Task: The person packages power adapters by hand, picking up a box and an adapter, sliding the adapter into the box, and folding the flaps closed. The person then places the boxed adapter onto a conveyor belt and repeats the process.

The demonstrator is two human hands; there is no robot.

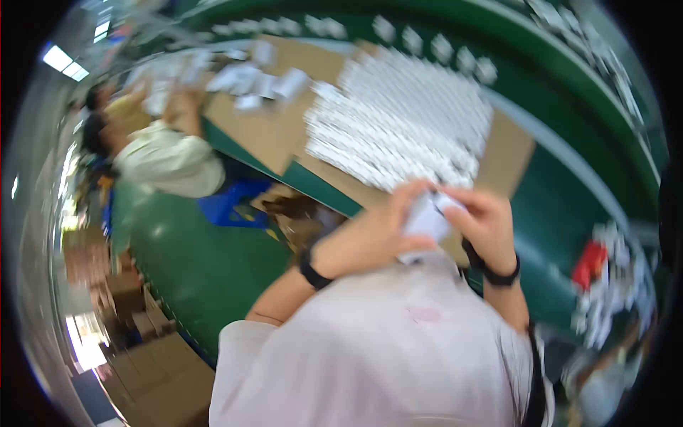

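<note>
Close to my chest, both hands grip a small white box point(425, 219) with a dark mark near its upper end; motion blur hides its detail. My left hand point(380, 226) wraps its left side and lower part. On the opposite side, my right hand point(489, 222) pinches the upper right edge with thumb and fingers. Just beyond my hands, a large block of tightly packed white pieces point(405, 117) lies in rows on a brown cardboard sheet point(514, 149). Whether those pieces are the same kind as the held one, I cannot tell.
A co-worker in a pale shirt point(171, 160) handles white pieces at the left, near loose white boxes point(245, 82). Below the table edge are a blue stool point(231, 206) and an open carton point(302, 220). White strips and a red item point(589, 265) lie right.
</note>
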